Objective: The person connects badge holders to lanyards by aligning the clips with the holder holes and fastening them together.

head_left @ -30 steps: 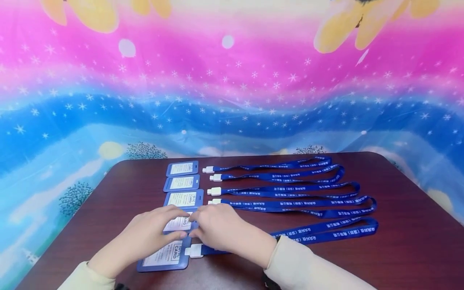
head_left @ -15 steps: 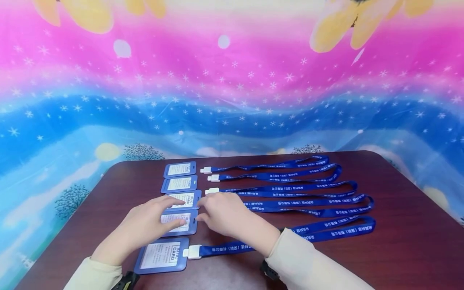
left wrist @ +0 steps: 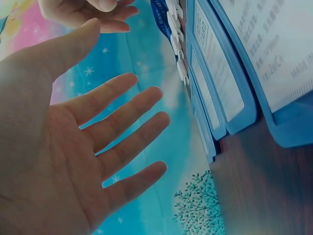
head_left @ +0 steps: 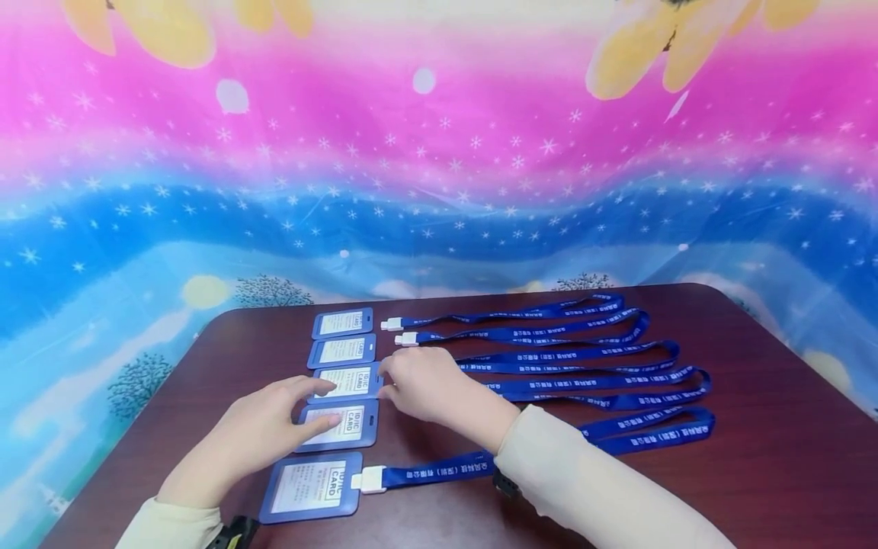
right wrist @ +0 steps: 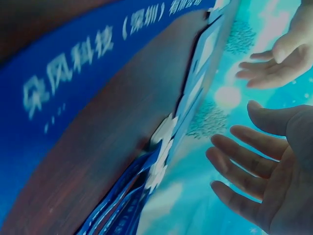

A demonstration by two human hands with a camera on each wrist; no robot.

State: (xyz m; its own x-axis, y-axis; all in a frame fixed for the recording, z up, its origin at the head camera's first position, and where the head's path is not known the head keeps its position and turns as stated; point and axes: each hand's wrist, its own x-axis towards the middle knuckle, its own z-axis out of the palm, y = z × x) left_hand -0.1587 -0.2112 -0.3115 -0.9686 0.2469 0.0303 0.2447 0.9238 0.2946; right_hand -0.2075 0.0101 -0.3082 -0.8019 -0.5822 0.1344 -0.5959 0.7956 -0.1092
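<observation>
My left hand hovers over the left part of the third and fourth blue badge holders, fingers loose and holding nothing. In the left wrist view its fingers are spread, apart from the holders. My right hand is beside the slotted end of the third badge holder, also holding nothing, and it hides the white clips of two lanyards. The right wrist view shows its fingers relaxed, off the table. Between the hands lies the fourth badge holder. The nearest badge holder touches a white clip on a blue lanyard.
Two more badge holders, the farthest among them, lie at the back of the column. Several blue lanyards stretch rightward in rows. Everything rests on a dark brown table before a colourful cloth backdrop.
Both hands have drawn apart from the fourth badge holder, uncovering it. The right hand shifts toward the back; the left moves left. The camera view moved slightly.
</observation>
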